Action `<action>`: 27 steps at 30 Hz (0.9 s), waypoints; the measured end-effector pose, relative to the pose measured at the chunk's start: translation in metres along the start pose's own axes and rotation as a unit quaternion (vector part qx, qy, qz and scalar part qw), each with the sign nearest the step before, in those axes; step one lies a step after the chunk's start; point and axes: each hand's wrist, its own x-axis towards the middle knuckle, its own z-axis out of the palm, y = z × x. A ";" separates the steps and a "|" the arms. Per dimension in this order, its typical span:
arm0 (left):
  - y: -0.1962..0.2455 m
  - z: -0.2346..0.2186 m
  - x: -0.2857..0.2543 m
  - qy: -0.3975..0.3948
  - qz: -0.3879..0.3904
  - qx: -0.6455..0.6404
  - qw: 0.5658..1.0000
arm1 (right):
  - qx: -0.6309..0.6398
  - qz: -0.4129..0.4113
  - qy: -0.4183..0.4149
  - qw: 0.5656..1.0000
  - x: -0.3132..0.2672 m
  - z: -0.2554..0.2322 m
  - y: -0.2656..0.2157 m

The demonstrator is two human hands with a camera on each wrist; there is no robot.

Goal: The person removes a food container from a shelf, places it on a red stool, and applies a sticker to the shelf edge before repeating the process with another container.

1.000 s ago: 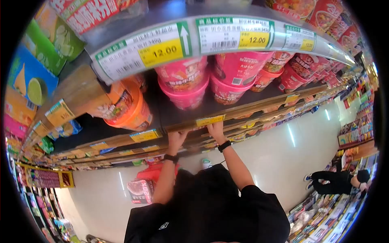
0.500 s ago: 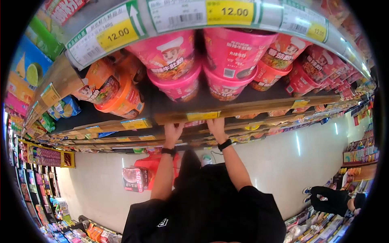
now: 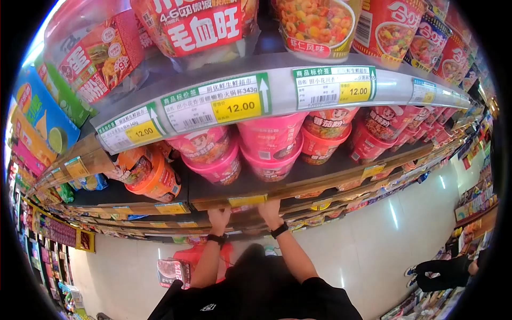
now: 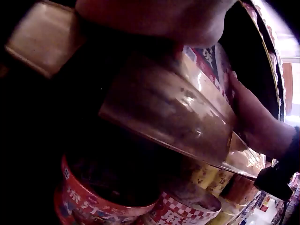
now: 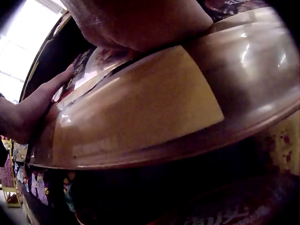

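Note:
In the head view both hands reach under the edge of the shelf (image 3: 314,193) that bears pink noodle tubs (image 3: 272,160). My left hand (image 3: 218,218) and right hand (image 3: 270,212) are a short way apart, their fingertips hidden by that edge. Between them, in the left wrist view, is a red and dark printed food package (image 4: 211,65). The right thumb lies along its side there. From the right wrist the left hand shows at the package's opposite side, so the two hands hold it from both sides just over the lower shelf's rim (image 5: 136,112).
Price tags (image 3: 240,105) line the shelf rail above the tubs. Red tubs (image 4: 103,201) stand on the shelf below the hands. A red basket (image 3: 208,261) is on the floor by a boxed item (image 3: 172,272). At the right, another person (image 3: 442,274) is in the aisle.
The head view has tilted up, so hands and shelves sit lower in it and more goods on the top shelf show. The hands stay at the same shelf, with the package more hidden from above.

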 end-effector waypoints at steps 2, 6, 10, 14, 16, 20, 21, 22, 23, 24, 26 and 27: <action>0.012 -0.006 0.003 -0.020 0.002 -0.025 0.999 | 0.007 -0.002 -0.003 1.000 0.002 -0.003 -0.002; 0.009 -0.002 0.002 0.015 0.003 -0.007 1.000 | 0.029 0.019 0.009 0.999 0.004 -0.001 -0.005; -0.005 -0.001 0.000 0.016 0.062 0.032 0.997 | 0.042 0.063 -0.027 0.997 -0.002 -0.003 -0.009; 0.009 -0.006 0.004 0.024 0.078 0.019 0.996 | 0.053 0.035 -0.006 0.998 -0.001 0.001 -0.003; 0.018 -0.010 0.005 0.021 0.071 0.022 0.997 | 0.045 0.027 -0.001 0.999 -0.001 0.002 -0.001; 0.011 -0.007 0.004 0.003 0.045 0.021 0.999 | 0.038 0.047 -0.048 0.997 -0.004 -0.002 0.000; 0.005 -0.005 0.004 -0.002 0.040 0.023 0.999 | 0.038 0.059 -0.076 0.995 -0.006 -0.001 0.002; 0.006 -0.005 0.004 0.003 0.045 0.015 0.999 | 0.040 0.057 -0.071 0.995 -0.005 -0.003 0.000; 0.007 -0.005 0.005 0.007 0.051 0.007 0.999 | 0.042 0.055 -0.067 0.995 -0.005 -0.005 -0.001; 0.008 -0.006 0.005 0.011 0.056 -0.001 0.998 | 0.044 0.053 -0.063 0.996 -0.005 -0.006 -0.003; 0.011 -0.008 0.004 -0.018 0.027 -0.008 0.999 | 0.061 0.044 -0.045 0.996 -0.005 -0.006 -0.002; 0.012 -0.010 0.005 -0.031 0.013 -0.011 0.999 | 0.070 0.038 -0.036 0.996 -0.004 -0.005 -0.001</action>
